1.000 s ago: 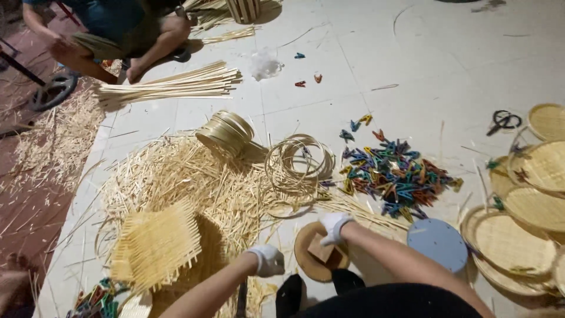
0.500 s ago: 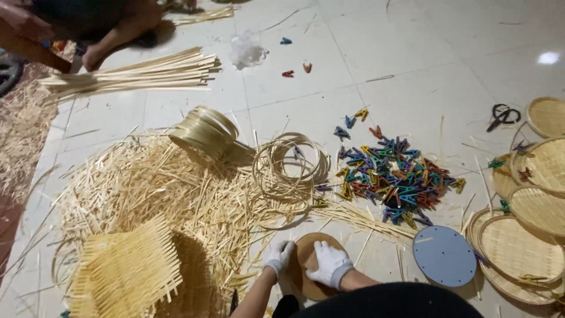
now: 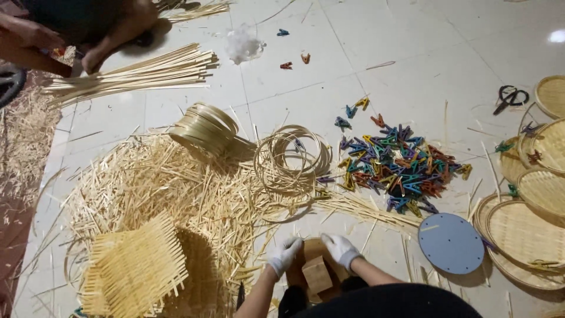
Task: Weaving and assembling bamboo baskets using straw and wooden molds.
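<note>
Round wooden disc [image 3: 306, 250] with a small wooden block [image 3: 316, 274] on top sits at bottom centre, on the white tile floor [image 3: 412, 53] right in front of the person. Left hand [image 3: 284, 254], white glove, fingers curled over the disc's left edge, gripping it. Right hand [image 3: 339, 247], white glove, fingers bent over the disc's upper right edge, also holding. Both hands closed on the rim, not flat.

No packages, labels or signs readable; crumpled white plastic bag [image 3: 243, 45] lies top centre on the tiles.

Round grey-blue disc [image 3: 451, 242] lies flat just right of the right hand. Heap of coloured clips [image 3: 396, 164] sits above it, a few stray clips further up. Stack of round woven bamboo trays [image 3: 529, 227] along the right edge, black scissors [image 3: 508, 97] near the top of it. Coil of thin bamboo hoops [image 3: 292, 158] in the middle, wider roll of flat bamboo strip [image 3: 206, 126] just left of it. Loose pile of short bamboo slivers [image 3: 170, 194] spreads across the left centre; square woven bamboo mat [image 3: 135, 271] lies at bottom left on that pile. Bundle of long bamboo strips [image 3: 132, 73] at upper left, beside another person [image 3: 82, 26] seated at the top left corner.
</note>
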